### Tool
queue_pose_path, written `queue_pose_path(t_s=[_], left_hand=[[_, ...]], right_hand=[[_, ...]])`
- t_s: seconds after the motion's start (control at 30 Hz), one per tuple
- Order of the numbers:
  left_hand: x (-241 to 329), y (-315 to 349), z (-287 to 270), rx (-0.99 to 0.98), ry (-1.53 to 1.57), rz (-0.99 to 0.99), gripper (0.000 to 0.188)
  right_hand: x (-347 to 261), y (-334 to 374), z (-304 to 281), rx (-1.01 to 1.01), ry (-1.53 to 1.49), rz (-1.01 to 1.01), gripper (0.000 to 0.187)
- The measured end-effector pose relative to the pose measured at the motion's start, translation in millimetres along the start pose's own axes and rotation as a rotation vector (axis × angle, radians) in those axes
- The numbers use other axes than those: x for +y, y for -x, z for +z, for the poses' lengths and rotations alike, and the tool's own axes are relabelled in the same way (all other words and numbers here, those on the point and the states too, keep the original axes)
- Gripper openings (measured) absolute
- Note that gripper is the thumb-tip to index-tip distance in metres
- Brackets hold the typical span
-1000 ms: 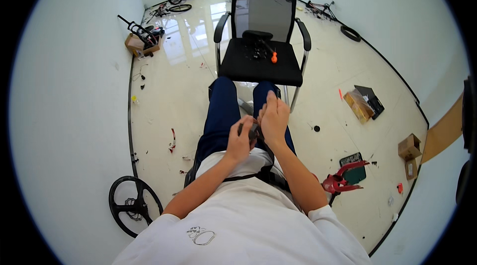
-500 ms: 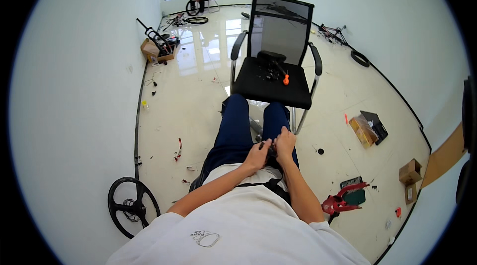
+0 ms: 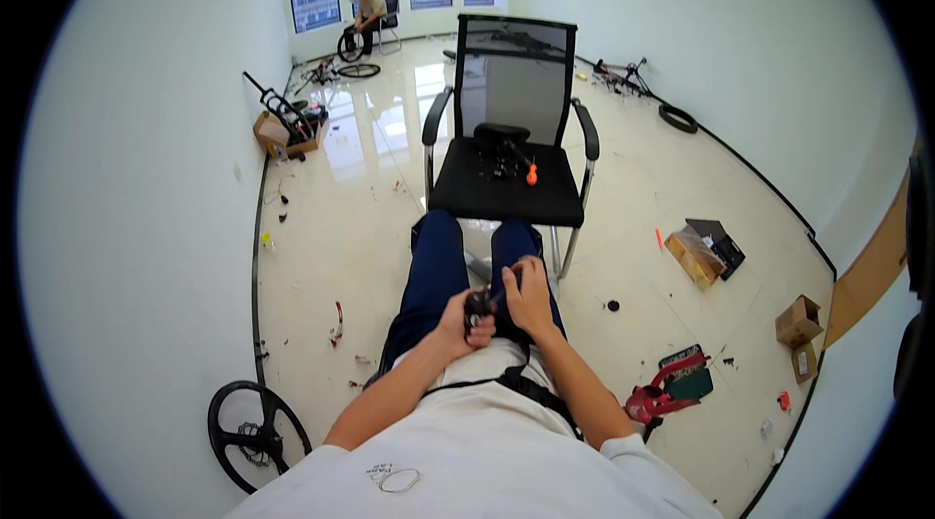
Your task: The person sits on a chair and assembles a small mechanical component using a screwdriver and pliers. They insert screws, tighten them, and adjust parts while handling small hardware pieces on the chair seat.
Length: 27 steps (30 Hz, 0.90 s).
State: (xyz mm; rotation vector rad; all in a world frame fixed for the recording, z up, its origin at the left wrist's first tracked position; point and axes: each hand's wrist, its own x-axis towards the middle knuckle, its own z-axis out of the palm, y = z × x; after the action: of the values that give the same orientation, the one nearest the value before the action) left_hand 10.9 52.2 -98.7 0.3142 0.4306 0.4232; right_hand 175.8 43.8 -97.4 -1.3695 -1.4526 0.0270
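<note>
- Left hand (image 3: 456, 329): fingers wrapped around the black part (image 3: 477, 308), which stands up out of the fist above the lap.
- Right hand (image 3: 527, 298): fingers loosely curled just beside the part; a thin dark length shows between the two (whether the fingers pinch it, I cannot tell).
- Change: half a second ago both hands crowd together and mostly cover the part; now the right hand sits a little apart and more of the part shows. I take this to mean that the left does the holding and the right is free to work at it.
- Legs (image 3: 438, 256): under and beyond the hands, knees near the front edge of the chair (image 3: 458, 193), which bounds forward reach.
- On the seat: saddle (image 3: 502, 133) and orange handle (image 3: 532, 174), back from that edge.
- Sides: floor (image 3: 341, 217) spreads to left and right, giving the elbows room; the red frame (image 3: 645, 404) lies near the right elbow, the wheel (image 3: 219, 436) out by the left wall.
</note>
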Motion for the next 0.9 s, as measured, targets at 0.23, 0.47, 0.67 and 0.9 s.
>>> queue_pose_path(t_s=[0.23, 0.47, 0.67, 0.9], left_hand=[[8, 2, -14, -0.09, 0.166, -0.077, 0.043], [3, 1, -10, 0.119, 0.144, -0.056, 0.036], [-3, -1, -14, 0.201, 0.17, -0.033, 0.029], [-5, -2, -17, 0.187, 0.207, -0.072, 0.031]], right_hand=[[-18, -5, -29, -0.379, 0.235, -0.536, 0.041], [13, 5, -9, -0.391, 0.272, -0.484, 0.032], [22, 21, -2, -0.43, 0.261, -0.402, 0.03], [24, 29, -2, -0.434, 0.293, -0.33, 0.031]])
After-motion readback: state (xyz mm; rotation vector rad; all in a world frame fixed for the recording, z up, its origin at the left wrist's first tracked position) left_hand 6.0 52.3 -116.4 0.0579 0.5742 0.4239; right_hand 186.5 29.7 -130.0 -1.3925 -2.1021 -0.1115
